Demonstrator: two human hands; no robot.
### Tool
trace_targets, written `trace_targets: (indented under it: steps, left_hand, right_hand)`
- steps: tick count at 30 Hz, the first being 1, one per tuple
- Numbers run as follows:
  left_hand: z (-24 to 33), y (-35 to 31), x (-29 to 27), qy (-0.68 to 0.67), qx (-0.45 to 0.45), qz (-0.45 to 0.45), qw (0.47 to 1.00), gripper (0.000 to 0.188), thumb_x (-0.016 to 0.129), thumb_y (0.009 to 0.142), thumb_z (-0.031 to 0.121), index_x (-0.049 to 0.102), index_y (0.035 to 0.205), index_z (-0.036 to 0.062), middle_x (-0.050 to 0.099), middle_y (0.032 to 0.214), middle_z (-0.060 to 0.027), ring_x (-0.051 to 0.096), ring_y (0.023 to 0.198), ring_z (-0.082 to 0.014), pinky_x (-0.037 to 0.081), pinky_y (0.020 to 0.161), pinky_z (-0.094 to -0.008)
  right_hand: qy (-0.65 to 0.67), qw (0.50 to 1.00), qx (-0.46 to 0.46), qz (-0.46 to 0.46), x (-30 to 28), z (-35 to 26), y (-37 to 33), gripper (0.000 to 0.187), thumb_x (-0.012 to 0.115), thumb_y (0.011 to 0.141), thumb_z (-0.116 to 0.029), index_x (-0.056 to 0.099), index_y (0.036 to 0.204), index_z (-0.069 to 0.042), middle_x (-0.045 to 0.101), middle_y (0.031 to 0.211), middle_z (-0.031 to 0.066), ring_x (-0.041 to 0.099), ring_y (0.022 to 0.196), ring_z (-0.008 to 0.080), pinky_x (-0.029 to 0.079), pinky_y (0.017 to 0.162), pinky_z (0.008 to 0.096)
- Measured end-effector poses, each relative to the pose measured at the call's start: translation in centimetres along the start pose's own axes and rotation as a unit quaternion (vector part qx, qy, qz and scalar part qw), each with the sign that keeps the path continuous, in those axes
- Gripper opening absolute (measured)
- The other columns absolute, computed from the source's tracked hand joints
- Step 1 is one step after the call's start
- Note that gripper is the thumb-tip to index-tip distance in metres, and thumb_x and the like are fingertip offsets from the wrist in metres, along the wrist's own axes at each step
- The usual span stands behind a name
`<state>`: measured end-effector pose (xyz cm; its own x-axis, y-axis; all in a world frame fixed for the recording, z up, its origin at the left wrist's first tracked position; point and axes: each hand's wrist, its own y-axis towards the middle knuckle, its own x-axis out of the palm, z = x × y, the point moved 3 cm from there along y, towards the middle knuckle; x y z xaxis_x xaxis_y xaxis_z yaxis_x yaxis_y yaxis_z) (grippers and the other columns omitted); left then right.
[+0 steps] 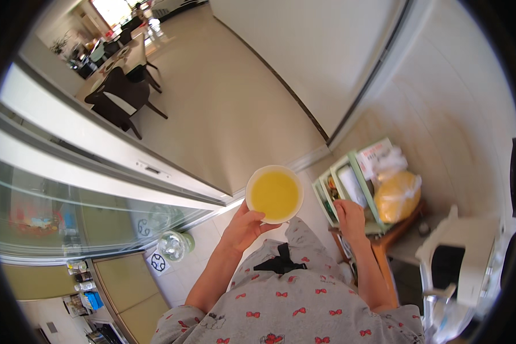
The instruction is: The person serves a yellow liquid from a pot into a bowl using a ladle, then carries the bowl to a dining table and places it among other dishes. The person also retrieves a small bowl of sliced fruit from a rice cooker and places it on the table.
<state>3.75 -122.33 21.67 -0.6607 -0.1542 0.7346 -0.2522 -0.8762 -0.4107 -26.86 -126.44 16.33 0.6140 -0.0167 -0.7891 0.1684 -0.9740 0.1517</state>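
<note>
Holding a round white bowl [274, 168] in front of the body, the left hand [243, 229] has its grip clamped on the near side – thumb laid over the rim, fingers reaching underneath. Yellow liquid [274, 196] fills much of the bowl, which is above the tiled floor [180, 279], close to the doorway and well apart from the dining table [131, 56].

Off to the side, the right hand [351, 219] is bent inward with its fingers curled, overlapping a green-edged rack [359, 167] in this view. Whether that grip is closed on anything, or touches the rack at all, can't be made out. The rack has several compartments, and a yellow bag [398, 195] in clear wrapping sits at its far right, beside a white package [378, 159].

Both forearms come up past a grey shirt [281, 321] with red bows, and a black strap [281, 261] lies across its middle. On the left are a sliding glass door [106, 221] and, on the floor near it, 1 clear container [175, 246]. Beyond the doorway, 1 dark chair [117, 97] stands by the dining table.
</note>
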Motion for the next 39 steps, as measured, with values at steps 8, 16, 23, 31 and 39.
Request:
trace_targets:
  steps: [8,16,23,31,39]
  left_hand:
    - [13.6,13.1,-1.4,-0.068,0.109,0.075,0.989,0.052,0.060,0.083,0.003,0.045,0.133,0.0045,0.060,0.122,-0.0130,0.064,0.110,-0.0290,0.058,0.089,-0.0437]
    - [28.7,24.5,-5.4,-0.100,0.209,0.128,0.964,0.053,0.056,0.084,0.000,0.041,0.135,0.0051,0.058,0.125,-0.0139,0.063,0.110,-0.0294,0.058,0.090,-0.0434]
    - [42.6,30.9,-10.4,-0.113,0.245,0.153,0.951,0.056,0.057,0.084,0.001,0.039,0.137,0.0042,0.056,0.127,-0.0144,0.062,0.112,-0.0303,0.058,0.090,-0.0429]
    - [57.0,35.5,-17.5,-0.128,0.262,0.183,0.939,0.056,0.057,0.086,0.003,0.038,0.138,0.0051,0.056,0.128,-0.0145,0.062,0.113,-0.0301,0.058,0.091,-0.0426]
    - [71.3,41.3,-25.5,-0.152,0.288,0.207,0.923,0.056,0.055,0.086,0.000,0.038,0.138,0.0051,0.055,0.129,-0.0151,0.061,0.114,-0.0311,0.058,0.091,-0.0432]
  right_hand:
    - [0.036,0.990,-0.072,-0.117,6.9,1.2,22.8,0.014,0.058,0.090,-0.015,0.067,0.093,-0.005,0.068,0.087,0.0146,0.063,0.085,0.0352,0.048,0.076,0.0432]
    - [0.053,0.955,-0.252,-0.145,15.9,-10.3,49.7,0.012,0.059,0.090,-0.014,0.065,0.099,-0.009,0.069,0.094,0.0082,0.063,0.093,0.0271,0.043,0.088,0.0408]
    - [0.046,0.947,-0.244,-0.202,25.7,-16.3,63.3,0.012,0.060,0.089,-0.012,0.065,0.100,-0.010,0.069,0.095,0.0068,0.063,0.095,0.0242,0.042,0.090,0.0397]
    - [0.005,0.941,-0.223,-0.253,32.9,-19.8,75.2,0.012,0.062,0.088,-0.012,0.066,0.098,-0.012,0.069,0.094,0.0053,0.064,0.092,0.0232,0.042,0.090,0.0387]
    - [0.002,0.926,-0.246,-0.285,42.2,-27.7,89.0,0.011,0.061,0.088,-0.013,0.065,0.098,-0.011,0.069,0.091,0.0052,0.064,0.088,0.0235,0.042,0.088,0.0387]
